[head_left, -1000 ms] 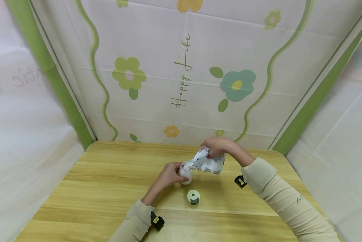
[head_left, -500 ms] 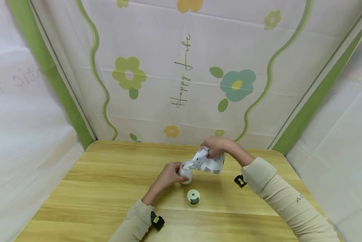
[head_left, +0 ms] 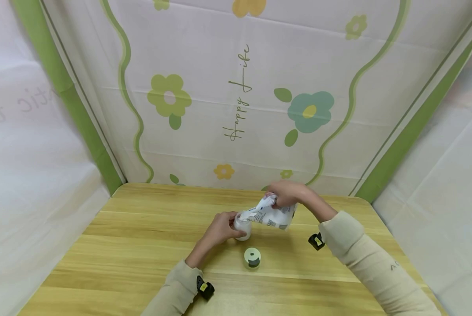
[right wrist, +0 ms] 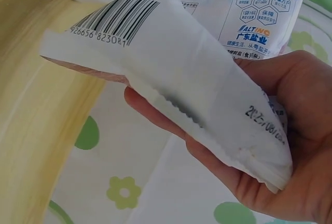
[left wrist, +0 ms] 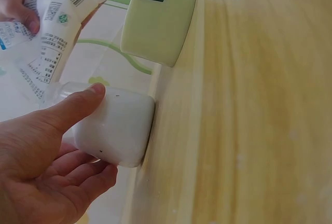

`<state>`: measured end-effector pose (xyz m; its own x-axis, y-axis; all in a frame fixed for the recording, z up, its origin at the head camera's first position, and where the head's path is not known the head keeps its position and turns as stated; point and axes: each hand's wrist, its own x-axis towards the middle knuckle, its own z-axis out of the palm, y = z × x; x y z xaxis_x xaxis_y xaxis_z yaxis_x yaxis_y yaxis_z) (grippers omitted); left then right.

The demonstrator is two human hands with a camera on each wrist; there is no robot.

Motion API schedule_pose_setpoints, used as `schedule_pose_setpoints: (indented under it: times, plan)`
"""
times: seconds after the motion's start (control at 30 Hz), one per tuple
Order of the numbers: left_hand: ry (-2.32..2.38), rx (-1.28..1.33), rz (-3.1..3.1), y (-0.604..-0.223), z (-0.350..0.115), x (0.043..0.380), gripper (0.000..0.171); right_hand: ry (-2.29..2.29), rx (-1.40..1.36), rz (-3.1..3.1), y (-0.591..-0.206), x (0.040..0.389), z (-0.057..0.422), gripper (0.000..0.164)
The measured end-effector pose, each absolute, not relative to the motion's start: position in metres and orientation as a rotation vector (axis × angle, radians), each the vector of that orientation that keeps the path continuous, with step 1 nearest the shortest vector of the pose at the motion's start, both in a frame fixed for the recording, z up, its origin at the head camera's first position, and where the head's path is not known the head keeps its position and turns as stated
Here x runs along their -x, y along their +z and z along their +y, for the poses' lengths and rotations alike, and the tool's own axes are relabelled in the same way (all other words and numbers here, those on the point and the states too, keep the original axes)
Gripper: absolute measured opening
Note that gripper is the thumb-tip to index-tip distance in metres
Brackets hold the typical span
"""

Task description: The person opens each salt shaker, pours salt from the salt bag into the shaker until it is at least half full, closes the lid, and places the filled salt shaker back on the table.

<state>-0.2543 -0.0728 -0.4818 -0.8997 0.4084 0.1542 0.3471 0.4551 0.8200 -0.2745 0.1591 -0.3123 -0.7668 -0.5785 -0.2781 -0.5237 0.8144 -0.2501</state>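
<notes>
A small jar (head_left: 242, 231), clear at the neck and white below, stands upright on the table. My left hand (head_left: 219, 229) grips its side, thumb on one face and fingers on the other, as the left wrist view shows. My right hand (head_left: 288, 194) holds a white printed salt bag (right wrist: 181, 63) by its crumpled body. The bag is tilted, and its narrow end reaches into the jar's mouth. Whether salt is flowing cannot be seen. Nearer to me sits a pale green container-like piece (left wrist: 158, 26) with a dark green tab, apart from both hands.
The wooden table (head_left: 141, 245) carries the jar and the green piece. Behind it hangs a white curtain (head_left: 204, 52) with printed flowers, and more fabric encloses both sides. Each sleeve has a black strap device (head_left: 205, 289) at the wrist.
My right hand and the salt bag have shifted slightly right and toward me, with the bag's narrow end still at the jar's mouth. The left hand and jar hold their place.
</notes>
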Motion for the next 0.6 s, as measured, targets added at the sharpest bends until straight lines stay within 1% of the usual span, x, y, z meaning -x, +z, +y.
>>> schedule_pose_setpoints:
  times: [0.3,0.47,0.6]
  plan:
    - [1.461,-0.684,2.617,-0.483,-0.073,0.255,0.052,-0.467,0.959,2.664,-0.343,0.277,0.185,0.017]
    - [1.474,-0.688,2.615,-0.484,-0.073,0.255,0.052,-0.617,1.026,2.659,-0.364,0.277,0.198,0.019]
    - [1.480,-0.694,2.611,-0.485,-0.073,0.255,0.053,-0.785,0.990,2.639,-0.383,0.274,0.207,0.022]
